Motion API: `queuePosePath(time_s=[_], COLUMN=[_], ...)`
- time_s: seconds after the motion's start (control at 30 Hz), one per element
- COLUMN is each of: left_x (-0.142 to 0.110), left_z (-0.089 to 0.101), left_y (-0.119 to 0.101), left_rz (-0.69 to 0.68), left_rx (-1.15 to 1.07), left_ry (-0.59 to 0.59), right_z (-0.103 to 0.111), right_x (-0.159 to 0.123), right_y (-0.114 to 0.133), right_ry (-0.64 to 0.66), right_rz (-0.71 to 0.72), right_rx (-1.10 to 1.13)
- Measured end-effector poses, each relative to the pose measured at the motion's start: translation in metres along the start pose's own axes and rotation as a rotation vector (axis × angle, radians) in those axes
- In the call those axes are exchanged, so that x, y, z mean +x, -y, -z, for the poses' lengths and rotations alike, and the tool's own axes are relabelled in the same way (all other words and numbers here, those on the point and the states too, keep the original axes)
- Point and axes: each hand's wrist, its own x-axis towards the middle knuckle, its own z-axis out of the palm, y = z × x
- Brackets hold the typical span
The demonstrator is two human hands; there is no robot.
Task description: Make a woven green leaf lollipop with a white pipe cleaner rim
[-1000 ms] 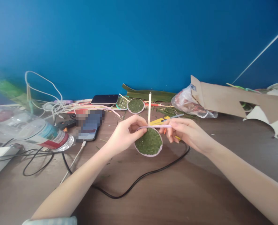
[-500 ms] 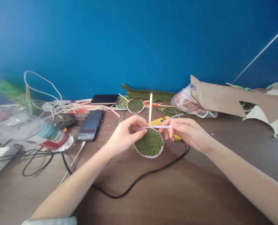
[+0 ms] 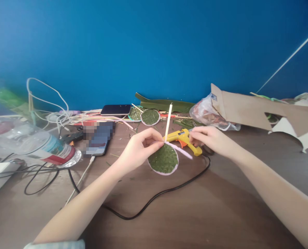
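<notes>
My left hand [image 3: 142,148] pinches the upper rim of a small round fan [image 3: 164,159] woven from green leaf strips. A pale stick [image 3: 168,122] stands up from its top, leaning slightly right. Fuzzy lilac trim edges the disc, and its loose end [image 3: 181,150] sticks out to the right, hanging free. My right hand [image 3: 204,138] is closed at the back of a yellow glue gun [image 3: 183,135] with an orange trigger, just behind the fan. Its fingers curl against the upper handle and partly hide it.
A black cord [image 3: 154,199] loops across the table below the fan. Two finished-looking woven discs [image 3: 150,117] and leaf strips [image 3: 166,105] lie by the blue wall. Phones [image 3: 99,140], a tipped water bottle [image 3: 52,148] and white cables are left; cardboard [image 3: 244,107] is right.
My right hand has let go of the lilac trim and moved slightly right to the glue gun. The trim's loose end has dropped; the stick leans more to the right.
</notes>
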Motion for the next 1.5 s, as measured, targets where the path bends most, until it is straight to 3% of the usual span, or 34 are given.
queuePosePath(time_s=[0.07,0.13,0.33,0.57,0.67,0.77,0.83,0.9,1.0,1.27,1.5], left_x=[-0.001,-0.001,-0.003,-0.004,-0.004,-0.005,-0.006,-0.006,-0.007,-0.012,-0.016], left_z=[0.001,0.001,-0.001,0.000,-0.001,-0.003,-0.005,-0.005,-0.007,-0.015,-0.020], left_y=[-0.001,-0.001,0.001,-0.004,-0.005,-0.003,-0.001,0.000,-0.001,-0.005,-0.010], left_rz=[0.002,0.000,-0.011,-0.048,-0.062,-0.073,-0.087,-0.108,-0.144,-0.215,-0.270], left_rx=[0.004,0.009,-0.016,-0.036,-0.019,0.027,0.075,0.126,0.178,0.232,0.197], left_ry=[-0.003,-0.004,0.009,-0.016,-0.053,-0.112,-0.156,-0.190,-0.217,-0.213,-0.176], right_z=[0.000,-0.003,-0.023,-0.019,-0.017,-0.015,-0.014,-0.014,-0.021,-0.055,-0.067], right_x=[0.005,0.008,0.012,0.013,0.009,-0.001,-0.011,-0.023,-0.040,-0.061,-0.059], right_y=[-0.009,-0.016,-0.023,-0.024,-0.015,0.003,0.017,0.031,0.047,0.059,0.066], right_ry=[-0.097,-0.110,-0.052,-0.005,-0.111,-0.212,-0.141,0.044,0.164,0.121,0.099], right_rz=[-0.130,-0.197,-0.213,-0.214,-0.194,-0.118,-0.017,0.064,0.067,0.185,0.291], right_rx=[-0.289,-0.445,-0.590,-0.526,-0.539,-0.388,-0.159,0.047,0.155,0.193,0.136])
